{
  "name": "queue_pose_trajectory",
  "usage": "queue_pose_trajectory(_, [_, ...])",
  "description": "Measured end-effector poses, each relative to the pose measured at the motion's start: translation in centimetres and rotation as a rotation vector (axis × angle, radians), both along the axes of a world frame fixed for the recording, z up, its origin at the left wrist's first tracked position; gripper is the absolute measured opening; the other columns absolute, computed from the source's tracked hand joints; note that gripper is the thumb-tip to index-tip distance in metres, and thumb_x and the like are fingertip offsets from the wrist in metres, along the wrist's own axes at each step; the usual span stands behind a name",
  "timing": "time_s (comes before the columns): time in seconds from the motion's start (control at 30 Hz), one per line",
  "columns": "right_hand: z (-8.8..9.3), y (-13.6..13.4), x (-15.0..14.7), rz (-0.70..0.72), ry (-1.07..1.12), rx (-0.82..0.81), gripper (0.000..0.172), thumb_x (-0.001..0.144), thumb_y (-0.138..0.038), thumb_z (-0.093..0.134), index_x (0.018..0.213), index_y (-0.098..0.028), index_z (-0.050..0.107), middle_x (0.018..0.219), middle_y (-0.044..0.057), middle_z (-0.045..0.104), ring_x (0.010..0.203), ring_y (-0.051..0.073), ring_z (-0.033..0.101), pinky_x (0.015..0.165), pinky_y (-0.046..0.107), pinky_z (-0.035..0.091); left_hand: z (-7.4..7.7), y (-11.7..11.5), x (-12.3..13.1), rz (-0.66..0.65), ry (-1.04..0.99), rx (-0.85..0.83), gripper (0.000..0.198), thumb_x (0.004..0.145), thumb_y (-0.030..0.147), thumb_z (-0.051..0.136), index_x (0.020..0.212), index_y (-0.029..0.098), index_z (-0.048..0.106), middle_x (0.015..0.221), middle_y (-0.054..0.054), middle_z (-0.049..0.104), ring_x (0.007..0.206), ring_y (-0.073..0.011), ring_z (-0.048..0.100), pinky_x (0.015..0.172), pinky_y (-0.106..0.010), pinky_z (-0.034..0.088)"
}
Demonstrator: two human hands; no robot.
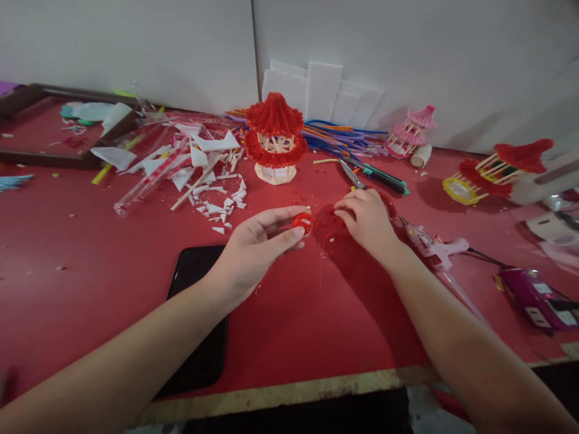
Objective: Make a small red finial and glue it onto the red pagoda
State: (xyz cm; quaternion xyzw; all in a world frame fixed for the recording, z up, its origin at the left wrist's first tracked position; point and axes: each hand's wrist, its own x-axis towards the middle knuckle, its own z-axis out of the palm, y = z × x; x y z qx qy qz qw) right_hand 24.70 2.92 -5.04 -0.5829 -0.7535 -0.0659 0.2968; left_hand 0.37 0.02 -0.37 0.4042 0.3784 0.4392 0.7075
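My left hand [246, 247] is closed around a small, round red piece [302, 223] with a shiny, clear patch on it, held between thumb and fingers above the table. To its right, my right hand [368, 220] has thumb and fingertips pinched together. Whatever sits in that pinch, if anything, is too small to make out. Small red and white scraps lie on the table between the hands. Just beyond them stands a red-roofed, two-tier pavilion model [274, 141] with pale stick posts. A pink glue gun [432, 244] rests right of my right hand.
White foam scraps [217, 208] and plastic wrappers litter the left, near a brown frame [45, 160]. A black phone [194, 337] lies under my left forearm. Pipe cleaners [335, 138], a cutter knife [384, 179], more pavilion models [414, 129] and a purple device [538, 298] occupy the right.
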Motion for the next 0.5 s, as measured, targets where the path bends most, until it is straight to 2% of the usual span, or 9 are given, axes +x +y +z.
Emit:
queue_pose_trajectory(0.1, [0.6,-0.3,-0.4,-0.013,-0.002,0.010,0.012,0.088,-0.016,0.063,0.078,-0.019,0.070,0.086,0.007,0.069,0.088,0.024,0.056,0.084,0.043,0.045,-0.1,-0.3,-0.1,-0.023,0.109,0.124,0.030,0.074,0.023,0.084,0.103,0.023,0.077,0.108,-0.003,0.077,0.093,-0.0145,0.070,0.081,-0.025,0.059])
queue_pose_trajectory(0.2, [2.1,-1.3,-1.0,0.003,0.062,0.095,0.011,0.091,-0.017,0.057,0.088,-0.021,0.066,0.093,0.006,0.070,0.091,0.023,0.059,0.087,0.042,0.046,0.1,-0.5,-0.1,-0.012,0.179,0.189,0.031,0.074,0.024,0.084,0.103,0.022,0.075,0.110,-0.005,0.076,0.095,-0.0171,0.070,0.088,-0.029,0.058])
queue_pose_trajectory(0.33, [4.1,-3.0,-2.5,0.043,0.198,0.203,0.009,0.093,-0.016,0.054,0.091,-0.022,0.061,0.089,0.004,0.068,0.085,0.018,0.062,0.079,0.033,0.049,0.3,-0.6,0.0,-0.007,0.199,0.210,0.030,0.074,0.024,0.084,0.102,0.021,0.074,0.112,-0.006,0.076,0.096,-0.0180,0.071,0.092,-0.031,0.056])
queue_pose_trajectory(0.4, [4.8,-4.2,-3.5,0.070,0.271,0.173,0.009,0.093,-0.015,0.055,0.090,-0.021,0.061,0.085,0.002,0.068,0.079,0.015,0.063,0.073,0.029,0.050,0.3,-0.6,0.0,-0.011,0.209,0.209,0.031,0.075,0.025,0.083,0.103,0.021,0.074,0.112,-0.005,0.076,0.096,-0.0171,0.070,0.091,-0.029,0.056])
queue_pose_trajectory(0.5, [5.7,-5.9,-5.0,0.167,0.386,0.040,0.007,0.094,-0.016,0.057,0.090,-0.020,0.063,0.085,0.000,0.068,0.076,0.011,0.063,0.067,0.023,0.050,0.2,-0.6,0.0,-0.029,0.213,0.224,0.031,0.076,0.025,0.083,0.105,0.020,0.074,0.109,-0.005,0.077,0.096,-0.0165,0.070,0.086,-0.027,0.056])
